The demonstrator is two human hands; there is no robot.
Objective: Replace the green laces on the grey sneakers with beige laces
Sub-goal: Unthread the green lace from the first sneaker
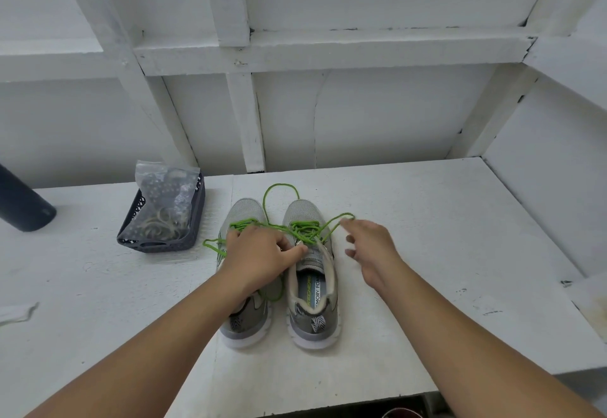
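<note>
Two grey sneakers stand side by side on the white table, toes pointing away: the left sneaker (244, 319) and the right sneaker (312, 306). Loose green laces (297, 228) run through both and loop out over the toes and to the left. My left hand (262, 253) lies across the left sneaker's throat, its fingertips touching the tongue of the right sneaker. To the right of the right sneaker, my right hand (371, 246) hovers with its fingers spread, close to a lace end, and holds nothing. Beige laces (161, 222) lie in a clear bag in the basket.
A dark grey plastic basket (197, 217) holding the clear bag stands at the left of the sneakers. A dark cylinder (23, 202) leans in at the far left. A white framed wall rises behind the table. A scrap of clear plastic (16, 312) lies at the left edge.
</note>
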